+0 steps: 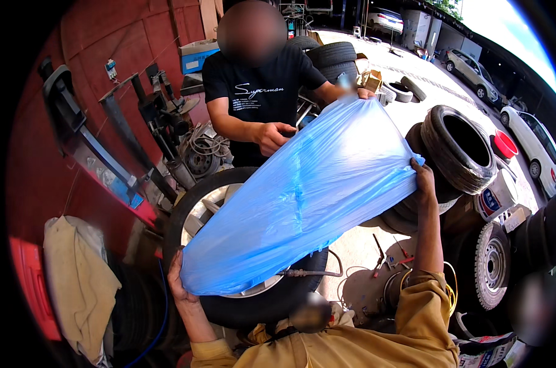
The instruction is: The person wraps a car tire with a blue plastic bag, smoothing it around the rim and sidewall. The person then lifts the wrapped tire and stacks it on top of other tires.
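Bag (pixel 302 190) is being held stretched above the wheel (pixel 247 311); whether contact is being made beneath cannot be told. Its near left end is being gripped by the left hand (pixel 178 281), fingers partly hidden but apparently being curled around the edge. Its right corner is being pinched by the right hand (pixel 425 176), fingers nearly together. The far corner is being supported by a co-worker's hand (pixel 366 94). Handling, as judged: light, limp, slippery, easily torn; gathered corners are being favoured as holds. Thin, glossy, creased blue film is being set against round black rubber and a silvery, spoked rim (pixel 193 224).
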The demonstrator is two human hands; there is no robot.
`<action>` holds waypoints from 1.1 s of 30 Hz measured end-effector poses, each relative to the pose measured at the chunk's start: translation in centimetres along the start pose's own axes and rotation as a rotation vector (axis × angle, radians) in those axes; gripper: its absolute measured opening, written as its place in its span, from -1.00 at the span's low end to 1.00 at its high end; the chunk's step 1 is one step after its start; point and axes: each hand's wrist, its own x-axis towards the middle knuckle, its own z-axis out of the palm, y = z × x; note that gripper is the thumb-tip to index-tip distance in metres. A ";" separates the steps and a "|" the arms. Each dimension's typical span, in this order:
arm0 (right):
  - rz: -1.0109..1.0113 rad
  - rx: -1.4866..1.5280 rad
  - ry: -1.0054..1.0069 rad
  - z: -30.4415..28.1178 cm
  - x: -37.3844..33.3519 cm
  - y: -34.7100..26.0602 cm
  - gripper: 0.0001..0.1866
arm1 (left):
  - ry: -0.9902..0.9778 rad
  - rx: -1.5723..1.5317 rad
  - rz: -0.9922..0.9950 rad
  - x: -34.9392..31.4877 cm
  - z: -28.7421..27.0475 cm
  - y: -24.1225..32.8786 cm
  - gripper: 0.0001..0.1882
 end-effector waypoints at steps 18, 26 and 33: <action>0.306 0.322 -0.004 -5.2 -3.1 7.3 -0.68 | -0.116 -0.241 -0.368 -8.7 -4.4 -4.9 -0.19; 0.343 0.702 -0.329 0.2 -10.3 14.1 -0.08 | 0.013 0.234 -0.510 -14.2 -5.0 -7.6 -0.31; 0.600 0.448 -0.692 13.6 -27.5 17.8 -0.18 | -0.094 0.197 -0.177 -16.8 -0.7 -8.7 -0.19</action>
